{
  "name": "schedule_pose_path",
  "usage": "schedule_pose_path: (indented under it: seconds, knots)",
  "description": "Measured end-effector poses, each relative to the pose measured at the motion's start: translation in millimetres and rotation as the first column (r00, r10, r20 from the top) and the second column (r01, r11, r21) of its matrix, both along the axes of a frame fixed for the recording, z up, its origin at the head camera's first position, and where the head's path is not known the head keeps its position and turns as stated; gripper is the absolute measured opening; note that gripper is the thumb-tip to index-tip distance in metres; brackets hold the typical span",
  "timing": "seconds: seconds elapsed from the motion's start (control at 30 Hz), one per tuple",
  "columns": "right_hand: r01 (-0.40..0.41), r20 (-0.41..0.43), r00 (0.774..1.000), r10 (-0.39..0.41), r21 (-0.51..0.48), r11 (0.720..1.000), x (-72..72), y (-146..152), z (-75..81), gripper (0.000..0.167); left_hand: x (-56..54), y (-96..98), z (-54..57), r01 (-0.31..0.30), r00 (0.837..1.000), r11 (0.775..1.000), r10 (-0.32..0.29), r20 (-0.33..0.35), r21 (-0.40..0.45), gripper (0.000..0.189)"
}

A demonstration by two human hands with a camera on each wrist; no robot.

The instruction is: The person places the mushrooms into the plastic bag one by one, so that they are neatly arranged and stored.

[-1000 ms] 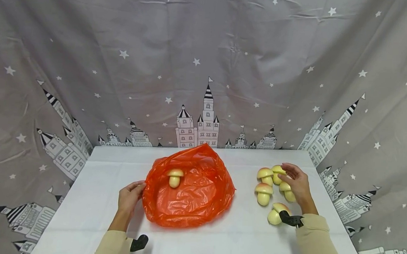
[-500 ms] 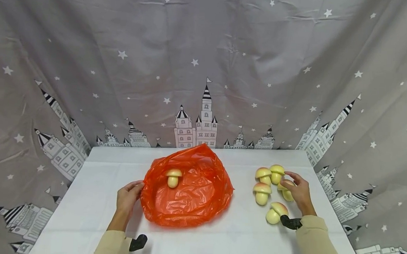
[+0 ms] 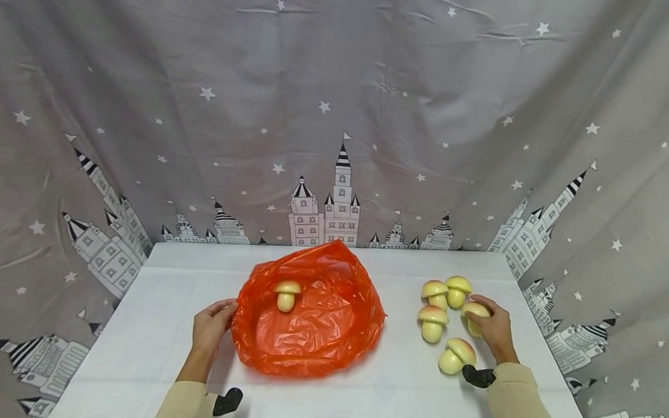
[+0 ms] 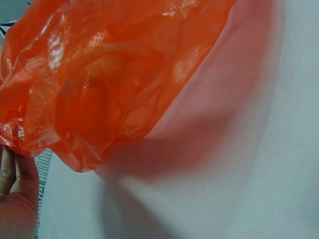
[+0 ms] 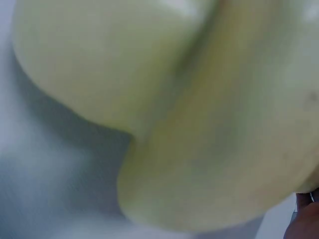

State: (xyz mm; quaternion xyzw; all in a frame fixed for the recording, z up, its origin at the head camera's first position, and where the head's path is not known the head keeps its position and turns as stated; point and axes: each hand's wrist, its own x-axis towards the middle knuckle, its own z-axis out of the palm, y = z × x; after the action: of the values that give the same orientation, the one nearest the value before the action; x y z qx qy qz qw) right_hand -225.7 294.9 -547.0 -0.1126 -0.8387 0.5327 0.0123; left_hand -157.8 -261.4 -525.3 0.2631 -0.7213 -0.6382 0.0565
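Observation:
My left hand point(image 3: 210, 329) pinches the left rim of a red plastic bag point(image 3: 302, 360), which lies with its mouth spread wide on the table. Inside the bag rests one yellow toy mushroom point(image 3: 286, 297). In the left wrist view the fingers point(image 4: 20, 174) meet the bag's crinkled edge point(image 4: 124, 74) at the far left. On the right, my right hand point(image 3: 495, 331) grips a toy mushroom point(image 3: 475, 318) between thumb and fingers, low at the table. A nearer mushroom point(image 5: 209, 164) fills the right wrist view and leaves only part of that hand visible at the lower right corner.
Beside the right hand lie more mushrooms: one in front point(image 3: 456, 357), one to the left point(image 3: 432, 324), and two behind, a left one point(image 3: 435, 294) and a right one point(image 3: 457, 292). A grey curtain point(image 3: 342, 75) with castles hangs behind the white table point(image 3: 322, 406).
My right hand has come down from above the mushrooms and closed its thumb and fingers round the rightmost one. The left hand stays at the bag's rim.

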Motion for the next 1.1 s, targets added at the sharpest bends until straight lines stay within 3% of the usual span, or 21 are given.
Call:
schedule_pose_path:
  seconds: [0.3,0.77,1.1]
  knots:
    - [0.004,0.083,0.997,-0.006,0.019,1.0,2.3,-3.0,-3.1,0.049,1.2,0.3,5.5,-0.002,1.0,1.0,0.002,0.018,-0.001,0.04]
    - [0.036,0.081,0.996,-0.037,0.008,0.999,6.6,-1.3,-10.5,0.052,-0.3,-1.7,5.1,0.002,1.0,1.0,-0.002,-0.001,-0.002,0.039]
    - [0.048,0.085,0.995,-0.046,-0.017,0.999,9.0,-1.4,-11.0,0.055,5.0,-3.6,2.5,0.005,1.0,1.0,-0.005,0.002,0.002,0.04]
